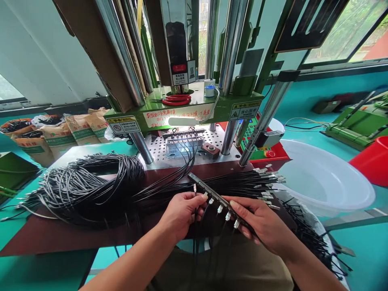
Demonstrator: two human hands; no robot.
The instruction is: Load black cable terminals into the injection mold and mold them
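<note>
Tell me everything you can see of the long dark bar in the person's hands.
The bar is slim, straight and dark, apparently metal, with a duller grey far end. Several silver plugs sit along its near edge, their black cables hanging down. It slants from upper left to lower right, above the brown table's near edge. The right hand grips and partly hides its lower end; the left hand is at its near edge, holding a cable.

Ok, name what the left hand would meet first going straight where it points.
The left hand would likely first meet the dark plug-lined bar in the right hand; depth is unclear, they may already touch.
</note>
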